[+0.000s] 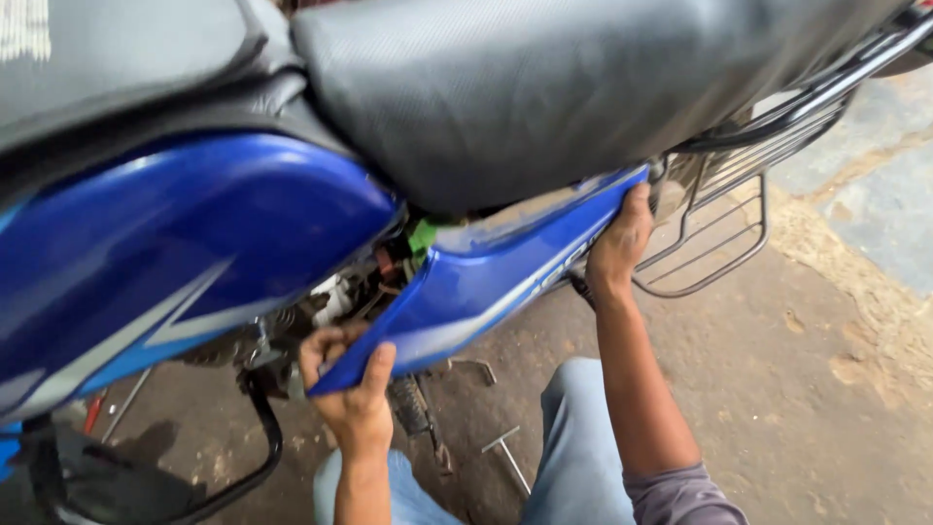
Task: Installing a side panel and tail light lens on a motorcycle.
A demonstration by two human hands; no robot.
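Both hands — left hand point(352, 389), right hand point(620, 243) — gripping blue side panel point(496, 272), under black seat point(544, 87)

Bare forearms, a pushed-up greyish-purple sleeve point(680, 496) on the right arm, and light blue jeans point(573, 457).

blue side panel point(486, 282) with silver stripe, black textured seat point(544, 87)

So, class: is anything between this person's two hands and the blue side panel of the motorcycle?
No. The left hand grips the blue side panel at its front lower tip and the right hand presses its rear end, under the seat.
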